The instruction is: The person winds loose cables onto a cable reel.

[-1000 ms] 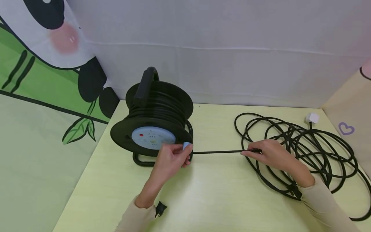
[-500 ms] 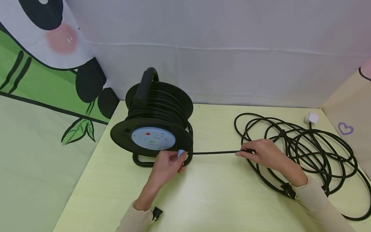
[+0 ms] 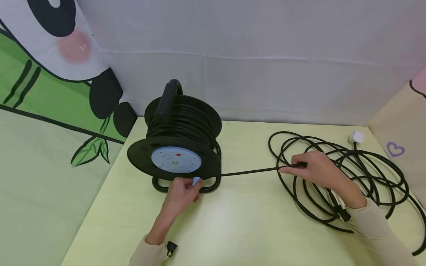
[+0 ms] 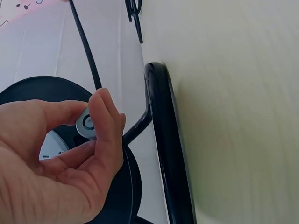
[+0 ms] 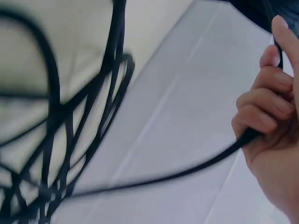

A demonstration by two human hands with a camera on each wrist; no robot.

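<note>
Bare table (image 3: 233,221) lies open near centre; a cable reel (image 3: 179,147) blocks the left, loose cable loops (image 3: 359,173) crowd the right.

My left hand (image 3: 181,192) reaches forward from the near edge, forearm angled up and to the right, sleeve pulled to the wrist. Its grip is a pinch — thumb and curled forefinger (image 4: 103,119) closed on a small knob, the other fingers folded loosely into the palm beneath. My right hand (image 3: 316,170) stretches out farther to the right, its arm coming in from the lower right corner, wrist bent a little so the knuckles face up. Its fingers (image 5: 261,114) are curled round a thin cord — the fingertips point left, thumb tucked under, palm turned down.
</note>
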